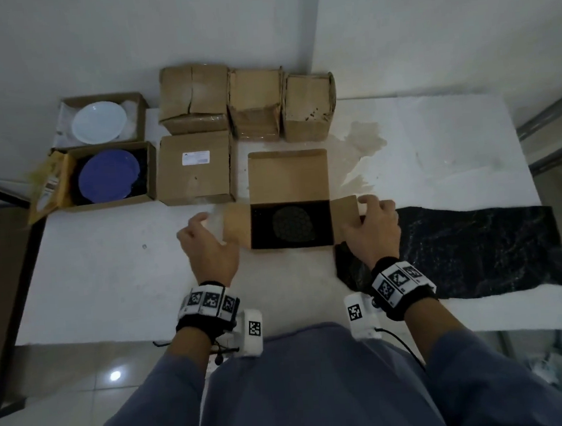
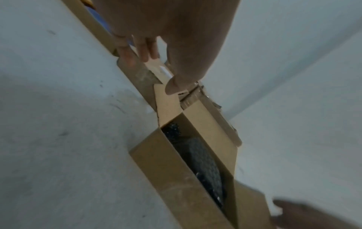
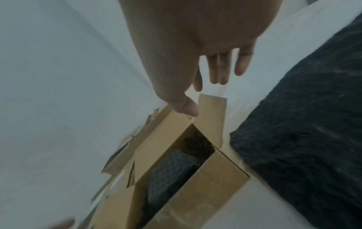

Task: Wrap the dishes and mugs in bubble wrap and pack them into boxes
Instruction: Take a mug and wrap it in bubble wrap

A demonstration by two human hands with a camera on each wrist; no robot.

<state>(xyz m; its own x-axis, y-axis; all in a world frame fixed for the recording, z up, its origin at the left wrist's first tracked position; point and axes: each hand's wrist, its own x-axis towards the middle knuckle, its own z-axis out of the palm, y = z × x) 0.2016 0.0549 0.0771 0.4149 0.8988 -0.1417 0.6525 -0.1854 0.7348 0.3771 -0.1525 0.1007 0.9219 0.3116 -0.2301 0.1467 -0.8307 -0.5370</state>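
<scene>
**White counter, open box in the middle, hands on both side flaps**

White counter (image 1: 108, 279) against a white wall, pretty dim lighting. Near the front edge, about the middle, sits the open box (image 1: 286, 178) with a bubble-wrapped item (image 1: 292, 226) lying inside on dark wrap. Its back flap stands up and the two side flaps stick outward. Left hand (image 1: 208, 249) is at the left flap, fingers loosely curled, thumb tip near the flap's corner in the wrist view; can't tell if it's really pinching. Right hand (image 1: 372, 228) rests over the right flap, fingers relaxed and slightly spread.

Just right of the box a black bubble wrap sheet (image 1: 473, 247) lies flat toward the right edge. Along the back edge are closed cardboard boxes (image 1: 249, 103). At the back left corner, one box holds a white plate (image 1: 99, 122) and another a blue plate (image 1: 108, 176).
</scene>
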